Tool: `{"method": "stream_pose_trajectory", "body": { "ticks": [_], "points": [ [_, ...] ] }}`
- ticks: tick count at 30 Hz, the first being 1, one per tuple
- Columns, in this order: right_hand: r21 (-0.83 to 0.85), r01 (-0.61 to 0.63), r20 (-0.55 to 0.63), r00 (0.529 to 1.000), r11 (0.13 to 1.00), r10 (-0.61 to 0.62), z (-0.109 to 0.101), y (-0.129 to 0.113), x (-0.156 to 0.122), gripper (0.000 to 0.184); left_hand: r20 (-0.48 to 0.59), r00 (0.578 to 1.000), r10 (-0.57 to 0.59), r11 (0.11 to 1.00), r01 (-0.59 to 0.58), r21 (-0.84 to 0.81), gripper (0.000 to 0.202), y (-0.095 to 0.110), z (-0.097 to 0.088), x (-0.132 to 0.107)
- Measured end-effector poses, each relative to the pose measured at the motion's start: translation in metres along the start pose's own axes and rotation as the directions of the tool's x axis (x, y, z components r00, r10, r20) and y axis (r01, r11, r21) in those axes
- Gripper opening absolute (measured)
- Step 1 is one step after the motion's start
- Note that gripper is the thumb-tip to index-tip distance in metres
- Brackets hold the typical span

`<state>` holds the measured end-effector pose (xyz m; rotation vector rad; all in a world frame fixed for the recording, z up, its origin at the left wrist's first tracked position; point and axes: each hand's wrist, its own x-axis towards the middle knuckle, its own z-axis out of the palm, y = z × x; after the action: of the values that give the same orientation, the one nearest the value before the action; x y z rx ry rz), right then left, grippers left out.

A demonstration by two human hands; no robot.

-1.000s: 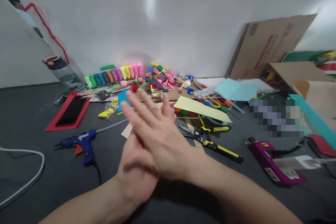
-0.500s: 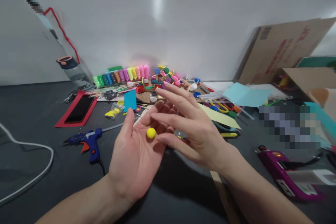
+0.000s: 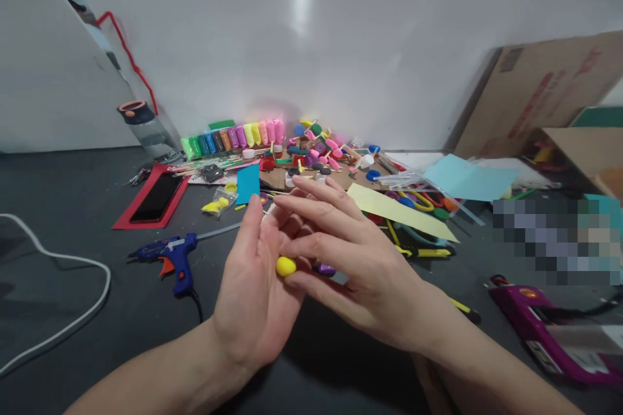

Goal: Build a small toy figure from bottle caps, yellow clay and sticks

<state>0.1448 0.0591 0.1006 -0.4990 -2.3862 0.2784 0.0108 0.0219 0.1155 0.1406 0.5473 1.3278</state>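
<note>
A small yellow clay ball (image 3: 285, 266), slightly egg-shaped, rests at the palm of my left hand (image 3: 257, 285). That hand is turned up with its thumb out and its fingers stretched, their tips partly covered. My right hand (image 3: 355, 253) reaches over from the right, with its thumb and index finger at the ball's right side, seemingly pinching it. The other right fingers lie across the left fingers. Something purple (image 3: 325, 269) shows behind the right hand, mostly hidden.
A blue glue gun (image 3: 170, 258) lies on the left, near a phone (image 3: 156, 198) on red sheet and a white cable (image 3: 73, 259). Coloured clay packets (image 3: 233, 137) line the back by a water bottle (image 3: 148, 133). Pale yellow paper (image 3: 403, 214) and a purple device (image 3: 545, 331) sit right.
My right thumb and index finger have closed in on the ball, which now looks less round. The whole scene has shifted slightly to the right in view.
</note>
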Motion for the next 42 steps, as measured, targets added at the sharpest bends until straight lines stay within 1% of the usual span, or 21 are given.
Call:
{"method": "stream_pose_trajectory", "body": {
  "ticks": [5,8,12,15,17,19,21,23,27,32,36,42],
  "points": [
    [-0.019,-0.034,0.025,0.999,0.999,0.034,-0.002,-0.0035,-0.0006,0.011,-0.026,1.0,0.013,1.0,-0.012,0.028,0.052,-0.0022,-0.0021,-0.0007],
    [-0.029,-0.036,0.051,0.998,0.999,0.037,-0.0014,-0.0045,-0.0005,0.011,-0.022,1.0,0.016,0.999,-0.015,0.048,0.049,-0.0039,-0.0044,-0.0009],
    [-0.049,-0.038,0.013,0.999,0.998,0.038,0.0017,-0.0062,0.0002,0.012,-0.001,1.0,0.008,0.999,-0.008,0.046,0.049,-0.0053,-0.0052,-0.0006],
    [-0.069,-0.059,0.006,0.998,0.996,0.06,0.0031,-0.0081,0.0,0.012,-0.047,0.998,0.03,0.998,-0.028,0.054,0.047,-0.006,-0.0037,0.0003],
    [-0.081,-0.061,0.006,0.998,0.995,0.062,0.0032,-0.0089,-0.0008,0.016,-0.074,0.997,0.036,0.998,-0.033,0.049,0.046,-0.0062,-0.0024,0.0008],
    [-0.096,-0.048,-0.002,0.999,0.994,0.048,0.0032,-0.009,-0.0015,0.018,-0.078,0.996,0.033,0.999,-0.031,0.029,0.046,-0.0058,-0.0013,0.0008],
    [-0.107,-0.031,-0.015,0.999,0.994,0.03,0.0033,-0.0087,-0.0017,0.017,-0.078,0.997,0.023,1.0,-0.023,0.008,0.047,-0.0049,-0.0009,0.0002],
    [-0.111,-0.024,-0.026,0.999,0.993,0.022,0.0036,-0.0085,-0.0014,0.014,-0.07,0.997,0.01,1.0,-0.01,-0.008,0.05,-0.0039,-0.0009,-0.0006],
    [-0.109,-0.023,-0.025,0.999,0.994,0.02,0.0041,-0.0086,-0.0003,0.011,-0.02,1.0,-0.011,1.0,0.01,-0.016,0.052,-0.0028,-0.0015,-0.0006],
    [-0.093,-0.023,-0.035,0.999,0.995,0.02,0.0045,-0.0073,-0.0005,0.01,-0.031,1.0,0.003,1.0,-0.004,-0.019,0.051,-0.0031,-0.0018,0.0012],
    [-0.06,-0.026,-0.041,0.999,0.998,0.024,0.0046,-0.0053,-0.0014,0.01,-0.011,1.0,-0.002,1.0,0.002,-0.026,0.051,-0.0019,-0.0022,0.0016],
    [0.011,-0.083,-0.018,0.996,0.996,0.083,0.0016,-0.0078,-0.0016,0.011,0.02,1.0,0.021,1.0,-0.021,0.008,0.05,-0.0001,-0.0043,0.0028]
  ]
}}
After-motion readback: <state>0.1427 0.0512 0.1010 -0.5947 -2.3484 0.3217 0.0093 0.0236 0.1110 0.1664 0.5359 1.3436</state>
